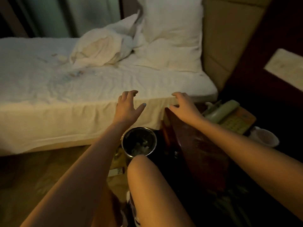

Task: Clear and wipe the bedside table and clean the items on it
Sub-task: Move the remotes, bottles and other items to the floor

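The bedside table (193, 145) sits at about 3 o'clock in the view, its dark wooden top streaked and dull. It does not look wiped yet. A telephone (229, 115) is on its far part at 2 o'clock, with a white cup (265, 136) just beside it at 4 o'clock from the phone. By that judgement the clearing is unfinished, and no cloth is in sight.

The right hand (185, 107) hovers over the table's far corner where it meets the bed (65, 95), fingers loosely bent and holding nothing. Whether it touches the wood cannot be told. The left hand (127, 104), at 12 o'clock from the metal bin (139, 128), is spread wide and empty over the hanging sheet.

The bin stands on the floor against the table's left side and holds some crumpled waste.
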Available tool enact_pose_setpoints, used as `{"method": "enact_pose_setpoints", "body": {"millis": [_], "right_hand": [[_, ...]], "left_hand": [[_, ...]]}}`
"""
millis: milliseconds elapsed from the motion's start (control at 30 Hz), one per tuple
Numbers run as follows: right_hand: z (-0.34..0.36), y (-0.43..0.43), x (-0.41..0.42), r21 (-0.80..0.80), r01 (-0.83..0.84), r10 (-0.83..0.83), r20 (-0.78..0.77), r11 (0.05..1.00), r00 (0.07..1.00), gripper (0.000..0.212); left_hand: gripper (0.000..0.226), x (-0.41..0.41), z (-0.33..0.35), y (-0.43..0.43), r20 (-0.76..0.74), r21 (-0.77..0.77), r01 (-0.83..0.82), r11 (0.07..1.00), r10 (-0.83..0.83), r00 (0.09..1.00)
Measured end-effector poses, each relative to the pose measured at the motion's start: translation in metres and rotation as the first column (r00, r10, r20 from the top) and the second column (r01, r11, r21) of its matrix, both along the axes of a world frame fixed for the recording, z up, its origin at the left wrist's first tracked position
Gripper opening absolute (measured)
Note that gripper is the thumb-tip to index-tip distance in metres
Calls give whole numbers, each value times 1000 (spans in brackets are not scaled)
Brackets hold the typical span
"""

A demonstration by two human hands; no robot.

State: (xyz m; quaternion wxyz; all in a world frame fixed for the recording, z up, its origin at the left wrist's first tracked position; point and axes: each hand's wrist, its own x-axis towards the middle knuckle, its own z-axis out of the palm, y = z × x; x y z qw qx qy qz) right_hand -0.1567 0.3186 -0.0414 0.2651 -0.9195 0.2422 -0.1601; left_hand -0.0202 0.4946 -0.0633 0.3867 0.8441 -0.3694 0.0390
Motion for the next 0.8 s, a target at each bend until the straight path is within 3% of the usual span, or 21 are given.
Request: {"method": "enact_pose_setpoints", "body": {"millis": [233,467,633,800], "right_hand": [[22,-68,-157,-54,279,-280,-8,959,960,48],[-3,-112,-289,44,511,-510,-29,858,859,51],[-31,-129,-334,90,594,-592,-53,799,804,50],[-51,-138,-333,67,574,-570,-71,816,819,53]], "left_hand": [[57,-96,24,-85,16,-21,231,973,-230,973],[59,-172,-1,-156,-43,23,408,913,-407,912],[66,-203,-25,-207,-22,191,545,816,-552,834],[75,-224,-46,-257,-74,253,631,733,-636,768]]}}
